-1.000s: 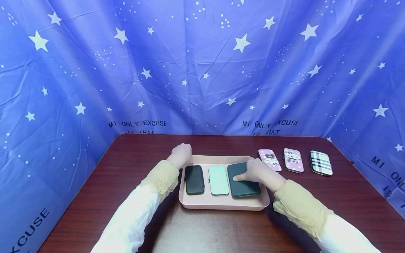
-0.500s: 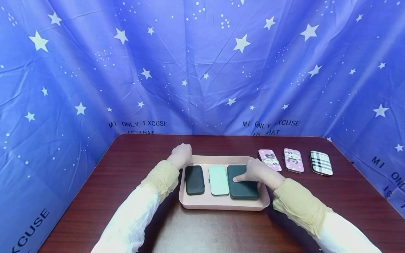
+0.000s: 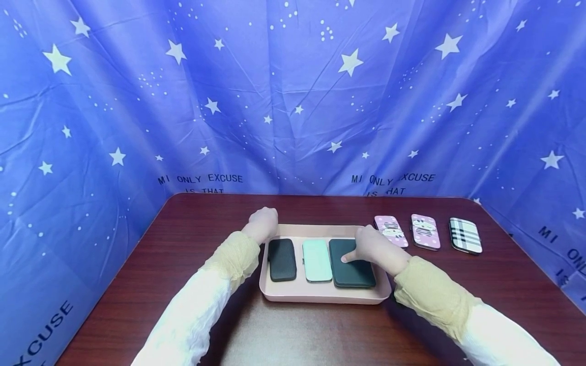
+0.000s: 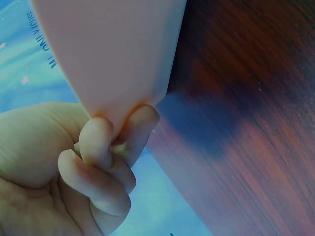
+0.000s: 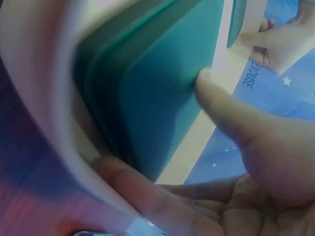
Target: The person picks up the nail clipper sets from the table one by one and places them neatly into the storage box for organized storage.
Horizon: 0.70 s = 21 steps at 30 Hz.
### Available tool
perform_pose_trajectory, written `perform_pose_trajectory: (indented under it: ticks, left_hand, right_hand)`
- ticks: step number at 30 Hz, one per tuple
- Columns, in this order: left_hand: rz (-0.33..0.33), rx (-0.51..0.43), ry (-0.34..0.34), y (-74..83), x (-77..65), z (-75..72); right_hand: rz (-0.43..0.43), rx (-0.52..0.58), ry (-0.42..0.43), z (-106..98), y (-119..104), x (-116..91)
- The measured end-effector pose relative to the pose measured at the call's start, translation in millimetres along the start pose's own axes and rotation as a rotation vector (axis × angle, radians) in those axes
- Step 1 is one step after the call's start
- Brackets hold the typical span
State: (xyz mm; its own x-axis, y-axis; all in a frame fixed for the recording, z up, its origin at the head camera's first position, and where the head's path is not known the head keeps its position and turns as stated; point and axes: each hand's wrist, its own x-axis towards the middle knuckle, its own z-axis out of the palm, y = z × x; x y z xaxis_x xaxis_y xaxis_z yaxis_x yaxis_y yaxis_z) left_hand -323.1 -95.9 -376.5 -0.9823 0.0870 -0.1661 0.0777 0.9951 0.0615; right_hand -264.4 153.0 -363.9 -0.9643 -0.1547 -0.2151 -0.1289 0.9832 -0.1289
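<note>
My left hand (image 3: 263, 224) pinches the far left corner of the pale pink tray (image 3: 320, 296), thumb and curled fingers meeting on its wall (image 4: 113, 54) in the left wrist view. Over the tray's right end, my right hand (image 3: 377, 249) is spread across a dark green flat case (image 3: 350, 274) that lies flat inside. The right wrist view has the thumb at one edge of that case (image 5: 162, 93) and the other fingers beside the tray wall; firm contact cannot be told. Left of it lie a mint-green case (image 3: 317, 262) and a black ribbed case (image 3: 282, 260).
Two pink patterned cases (image 3: 425, 232) lie on the dark red wooden table (image 3: 206, 218) beyond the tray's right end. A plaid case (image 3: 465, 236) is farther right. A blue star-printed curtain (image 3: 293, 101) hangs behind and around the table.
The dark green case, slightly tilted one second ago, now lies flat in the tray. My right hand has shifted slightly up and its thumb a little right. My left hand stays at the tray corner.
</note>
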Motion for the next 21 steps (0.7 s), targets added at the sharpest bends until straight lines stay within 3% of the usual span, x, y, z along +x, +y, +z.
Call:
perform_pose_trajectory:
  ticks: [3, 12, 21]
  left_hand:
    - [-0.003, -0.004, -0.002, -0.1, 0.0, -0.7]
    - [-0.013, -0.009, 0.002, -0.6, -0.5, -1.2]
    - [-0.012, -0.018, -0.004, 0.2, -1.0, -1.0]
  right_hand:
    - [-0.053, -0.079, 0.035, -2, 0, -1]
    - [-0.120, -0.101, 0.051, -4, 2, -10]
    - [-0.202, -0.020, 0.058, -16, 9, -25]
